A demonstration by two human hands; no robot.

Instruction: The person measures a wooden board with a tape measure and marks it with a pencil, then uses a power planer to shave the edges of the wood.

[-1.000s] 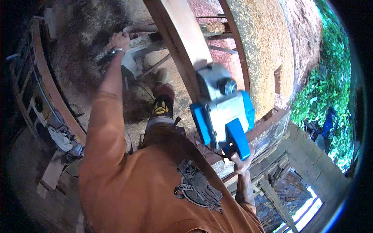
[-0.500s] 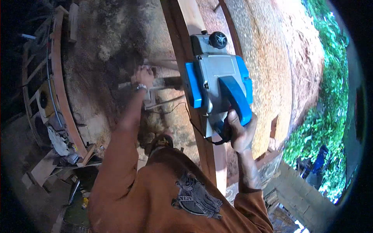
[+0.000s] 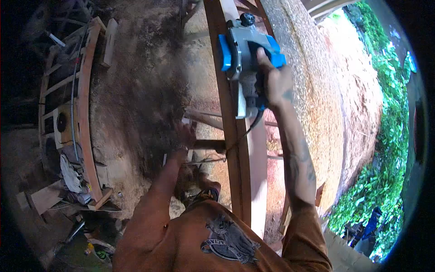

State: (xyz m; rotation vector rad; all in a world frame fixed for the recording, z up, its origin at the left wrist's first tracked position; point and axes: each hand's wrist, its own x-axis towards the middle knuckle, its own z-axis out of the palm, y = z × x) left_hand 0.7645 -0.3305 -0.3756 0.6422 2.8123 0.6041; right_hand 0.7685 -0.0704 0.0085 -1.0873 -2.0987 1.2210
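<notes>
A blue and grey power planer (image 3: 247, 52) rests on a long wooden beam (image 3: 258, 177) running up the middle of the view. My right hand (image 3: 277, 84) is wrapped round the planer's handle, thumb on top. A dark cord hangs from the back of the tool. Left of the beam, my left hand (image 3: 185, 136) hangs low over the shaded ground; motion blur smears its fingers, so their shape is unclear. Near it are wooden struts (image 3: 208, 120) beneath the beam.
On the left stands a wooden frame (image 3: 86, 113) with a cloth and other items at its lower end. Wood shavings (image 3: 312, 99) cover the ground on the right, with green plants (image 3: 385, 149) beyond. A shoe shows below my left hand.
The planer and my right hand have moved up along the beam, away from my body. My left hand sits lower and further right in view, and the view itself has shifted.
</notes>
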